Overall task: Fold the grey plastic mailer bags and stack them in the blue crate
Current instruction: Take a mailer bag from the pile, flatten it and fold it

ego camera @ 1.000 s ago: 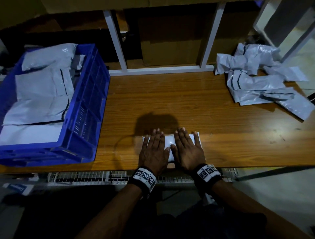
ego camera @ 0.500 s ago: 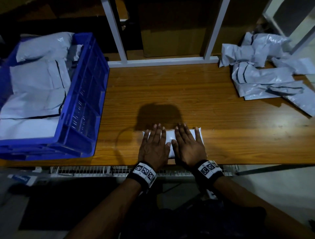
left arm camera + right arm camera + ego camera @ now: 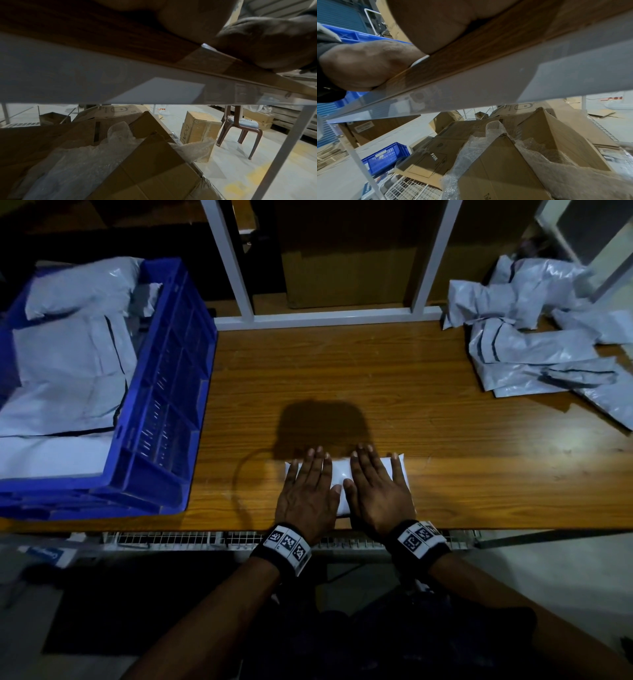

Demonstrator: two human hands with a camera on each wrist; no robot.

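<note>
Both hands, the left hand (image 3: 306,493) and the right hand (image 3: 378,491), lie flat side by side, fingers straight, pressing the folded mailer (image 3: 340,482) at the bench's (image 3: 342,378) near edge, as they did a second ago; nothing has shifted, so the crease looks set and ready to move. The blue crate (image 3: 161,419), already holding folded bags, sits left with nothing between; unfolded mailer bags (image 3: 527,344) wait far right.
</note>
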